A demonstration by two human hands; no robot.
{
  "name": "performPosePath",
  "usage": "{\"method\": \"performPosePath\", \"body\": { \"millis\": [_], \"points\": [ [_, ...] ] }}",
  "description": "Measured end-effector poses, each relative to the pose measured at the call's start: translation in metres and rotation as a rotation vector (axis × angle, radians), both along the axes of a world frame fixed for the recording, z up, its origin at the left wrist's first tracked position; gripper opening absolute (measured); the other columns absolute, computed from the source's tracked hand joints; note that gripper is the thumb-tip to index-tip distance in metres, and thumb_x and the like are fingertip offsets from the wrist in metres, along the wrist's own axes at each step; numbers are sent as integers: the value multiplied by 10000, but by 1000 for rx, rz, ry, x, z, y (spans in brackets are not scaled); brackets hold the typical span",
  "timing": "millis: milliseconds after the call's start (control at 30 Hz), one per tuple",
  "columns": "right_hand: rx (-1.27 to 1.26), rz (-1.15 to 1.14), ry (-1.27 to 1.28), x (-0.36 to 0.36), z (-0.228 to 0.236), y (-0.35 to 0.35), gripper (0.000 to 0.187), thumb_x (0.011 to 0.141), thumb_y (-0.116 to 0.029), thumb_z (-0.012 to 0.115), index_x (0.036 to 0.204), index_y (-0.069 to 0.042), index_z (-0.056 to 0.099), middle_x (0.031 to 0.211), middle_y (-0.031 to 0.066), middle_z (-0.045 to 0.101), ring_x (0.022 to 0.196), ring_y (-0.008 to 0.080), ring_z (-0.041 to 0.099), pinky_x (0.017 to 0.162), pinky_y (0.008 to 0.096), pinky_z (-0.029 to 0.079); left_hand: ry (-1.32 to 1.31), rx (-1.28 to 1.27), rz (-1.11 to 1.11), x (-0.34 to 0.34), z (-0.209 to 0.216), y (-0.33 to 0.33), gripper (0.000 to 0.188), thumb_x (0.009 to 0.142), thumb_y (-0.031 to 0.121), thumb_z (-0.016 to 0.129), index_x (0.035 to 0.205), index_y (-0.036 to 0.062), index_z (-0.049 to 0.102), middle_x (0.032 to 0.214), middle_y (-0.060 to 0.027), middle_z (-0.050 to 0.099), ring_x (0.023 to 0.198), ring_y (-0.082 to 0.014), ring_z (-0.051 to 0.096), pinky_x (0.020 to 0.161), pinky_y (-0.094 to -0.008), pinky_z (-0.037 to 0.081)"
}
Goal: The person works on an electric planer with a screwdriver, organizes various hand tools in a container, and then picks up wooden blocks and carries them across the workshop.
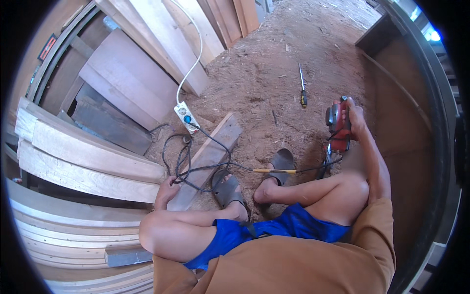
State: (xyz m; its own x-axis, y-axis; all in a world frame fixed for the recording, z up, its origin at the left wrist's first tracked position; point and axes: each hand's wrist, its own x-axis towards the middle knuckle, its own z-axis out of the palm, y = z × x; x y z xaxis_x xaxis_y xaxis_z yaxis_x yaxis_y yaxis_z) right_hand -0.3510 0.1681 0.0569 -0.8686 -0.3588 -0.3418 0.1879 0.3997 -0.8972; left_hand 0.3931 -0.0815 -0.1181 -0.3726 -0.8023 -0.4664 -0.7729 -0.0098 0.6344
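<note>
My right hand (pixel 357 117) is wrapped round the handle of a red and black power tool (pixel 340 128), which looks like an electric planer, beside my right knee. From it a black power cord (pixel 230 159) runs left across my feet, with a yellow sleeve (pixel 274 171) along one stretch. Loops of the cord lie over a wooden plank (pixel 215 142) on the ground. At the lower left of the loops, my left hand (pixel 167 191) is closed where the cord meets its fingers. The blue plug (pixel 187 119) sits in a white power strip (pixel 185 115).
A screwdriver (pixel 303 90) lies on the sawdust-covered ground ahead. Stacked boards (pixel 83 157) fill the left side, and more planks (pixel 152 39) lean at the upper left. A large dark-edged panel (pixel 406 122) stands close on my right. My sandalled feet (pixel 230 191) rest between the tools.
</note>
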Motion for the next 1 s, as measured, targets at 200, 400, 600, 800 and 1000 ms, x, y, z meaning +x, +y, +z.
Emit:
{"method": "performPosePath", "body": {
  "millis": [200, 400, 600, 800, 1000],
  "points": [
    [86, 104, 59, 21, -4, 4, 425, 987, -463, 585, 916, -51, 663, 736, 34, 623, 584, 135, 583, 528, 316, 502, 507, 38, 319, -16, 28, 0, 250, 904, 9, 625, 1154, 24, 639, 1031, -52, 669, 944, -95, 604, 859, -239, 488],
    [41, 212, 58, 24, 4, 9, 419, 995, -458, 582, 909, -57, 669, 705, 11, 599, 573, 117, 571, 508, 307, 480, 666, -161, 425, -29, 53, -29, 277, 940, 89, 648, 1205, 18, 613, 1040, -54, 669, 950, -134, 615, 883, -264, 497],
    [32, 249, 101, 40, 31, 15, 387, 998, -436, 606, 922, -60, 660, 701, 0, 596, 527, 99, 540, 467, 289, 452, -56, 25, 72, -73, 54, 12, 682, 836, 330, 795, 1392, 52, 515, 1117, -164, 681, 1030, -238, 651, 902, -348, 523],
    [-91, 298, 172, 65, 70, 23, 321, 1001, -372, 627, 933, -59, 645, 681, -10, 579, 516, 83, 522, 453, 267, 435, 13, -305, 14, -56, -18, -1, 529, 833, 288, 785, 1297, 98, 619, 1074, -185, 714, 905, -338, 708, 839, -411, 561],
    [-179, 231, 260, 85, 126, 54, 306, 1001, -354, 626, 896, -67, 647, 676, -16, 583, 512, 80, 514, 450, 259, 417, 382, -336, 188, -81, 27, -10, 150, 899, 68, 664, 1049, 74, 678, 852, -18, 671, 773, -104, 616, 688, -274, 501]
  ]
}}
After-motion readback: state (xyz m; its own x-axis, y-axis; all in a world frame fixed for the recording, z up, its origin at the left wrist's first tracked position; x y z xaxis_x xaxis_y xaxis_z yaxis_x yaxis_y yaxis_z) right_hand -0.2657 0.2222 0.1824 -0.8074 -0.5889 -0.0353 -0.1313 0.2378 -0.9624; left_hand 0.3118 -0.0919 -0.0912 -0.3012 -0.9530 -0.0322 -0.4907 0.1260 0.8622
